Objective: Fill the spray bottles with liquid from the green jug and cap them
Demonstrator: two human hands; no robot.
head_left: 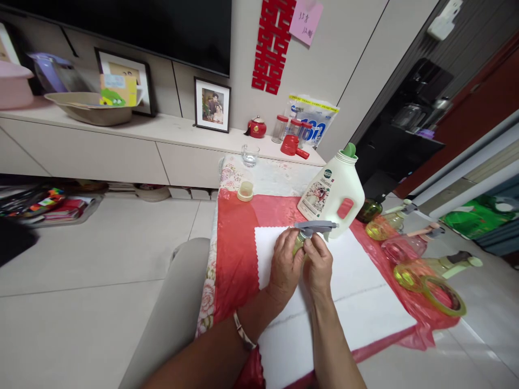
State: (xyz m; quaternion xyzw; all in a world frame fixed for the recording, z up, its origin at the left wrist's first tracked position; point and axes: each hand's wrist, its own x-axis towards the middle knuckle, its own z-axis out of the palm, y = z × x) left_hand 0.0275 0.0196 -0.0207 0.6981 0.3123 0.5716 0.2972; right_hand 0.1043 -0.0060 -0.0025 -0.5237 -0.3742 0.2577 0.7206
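Both my hands are wrapped round a small spray bottle (pixel 299 241) with a grey trigger head, upright over a white sheet (pixel 360 308). My left hand (pixel 285 266) closes on the bottle's near left side. My right hand (pixel 318 263) grips it from the right, just under the spray head. Most of the bottle's body is hidden by my fingers. Just behind stands a large pale green detergent jug (pixel 330 189), its mouth open with a green spout showing. A pale yellow translucent cap (pixel 245 191) sits on the red cover to the left.
Several spray bottles, among them a pink one (pixel 405 246), stand along the table's right side beside a roll of tape (pixel 456 305). A glass cup (pixel 250 155) is at the far edge. Beyond it a cabinet shelf (pixel 174 129) holds jars and a red scoop (pixel 290 145).
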